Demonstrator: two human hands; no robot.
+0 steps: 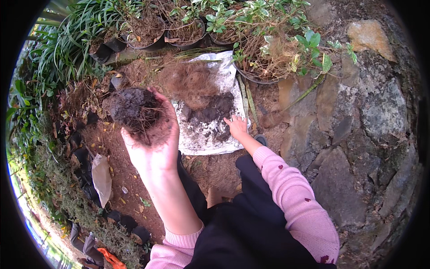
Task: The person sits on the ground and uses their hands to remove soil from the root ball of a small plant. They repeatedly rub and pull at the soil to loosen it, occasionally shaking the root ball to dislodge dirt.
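A dark, fibre-tangled soil clump [134, 105] is resting in a person's left hand [161, 145], the fingers cupping it from below and along its three o'clock side; the clump is lying at about nine o'clock from the right hand [238, 128], well apart, looking roughly round and showing no clear long axis, its underside trailing strands toward five o'clock; the left palm is facing up, its forearm slanting away at five o'clock; the right hand is pointing toward ten o'clock, its fingers spreading loosely and grasping nothing visible, at the edge of a soil heap [208, 112] covering part of a white sheet [224, 74]; the view is leaving unclear whether a fingertip is touching that soil; brown fibre [190, 83] is lying beyond, toward eleven o'clock.
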